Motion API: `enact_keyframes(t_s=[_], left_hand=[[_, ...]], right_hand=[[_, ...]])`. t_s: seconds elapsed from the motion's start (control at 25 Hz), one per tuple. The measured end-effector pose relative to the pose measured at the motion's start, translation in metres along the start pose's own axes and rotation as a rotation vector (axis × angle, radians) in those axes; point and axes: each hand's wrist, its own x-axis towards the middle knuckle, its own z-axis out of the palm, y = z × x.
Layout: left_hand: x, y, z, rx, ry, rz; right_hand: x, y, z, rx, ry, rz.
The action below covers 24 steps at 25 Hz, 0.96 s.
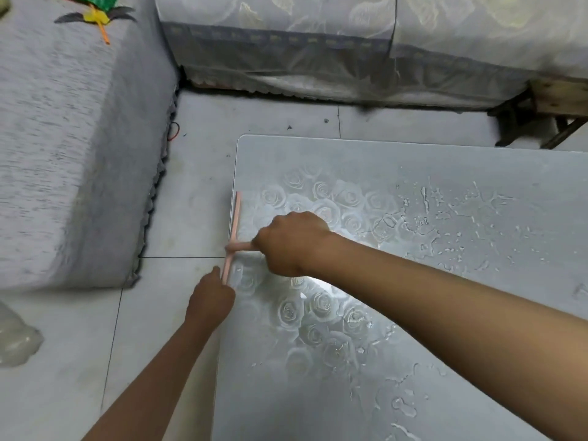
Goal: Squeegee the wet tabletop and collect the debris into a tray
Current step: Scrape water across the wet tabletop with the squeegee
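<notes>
So we're looking down at the counter [350, 160], a grey top with a rose print, and the pink squeegee [234, 224] is sitting right at the counter's left edge, blade running along that edge and stem pointing back in over the top. The right hand [291, 241] is reaching across the counter and wrapping its fingers round the stem, knuckles up, so it's clamping the squeegee. The left hand [211, 302] is hanging just off the counter's left edge, right by the near end of the blade. We're only seeing the back of it, so we can't tell if it's clenched, loose or holding something. Water [445, 211] is lying in beads and streaks over the counter's right half and near side, while the strip next to the squeegee is looking drier. Off the counter's left side a grey covered sofa [63, 154] is filling the corner, with a green and yellow toy [95, 14] lying on its far end. Beyond the counter's far edge a seat [318, 43] under a pale flowered cover is running across, and a wooden stool [541, 116] is peeking in past the far right corner. Tiled floor [191, 186] is showing between the counter and both of them
</notes>
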Motion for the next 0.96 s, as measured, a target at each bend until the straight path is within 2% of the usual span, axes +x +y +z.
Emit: enact_keyframes(t_s=[0.08,0.24,0.4,0.56,0.68,0.96], left_hand=[[-0.001,-0.005,0.003,-0.024,0.011,0.014],[-0.018,-0.014,0.010,-0.103,0.008,0.048],[-0.034,-0.023,0.016,-0.085,-0.035,0.056],[-0.044,-0.020,0.020,-0.050,-0.048,0.065],[-0.048,-0.017,0.027,-0.025,-0.052,0.093],[-0.065,-0.014,0.052,0.076,-0.063,0.143]], right_hand=[[0.000,-0.001,0.013,0.029,-0.026,0.029],[-0.058,0.042,0.039,0.110,-0.109,0.159],[-0.127,0.065,0.045,0.044,-0.138,0.303],[-0.106,0.024,0.054,0.106,0.015,0.138],[-0.081,0.008,0.072,0.125,0.029,0.120],[-0.173,0.097,0.119,0.214,-0.052,0.388]])
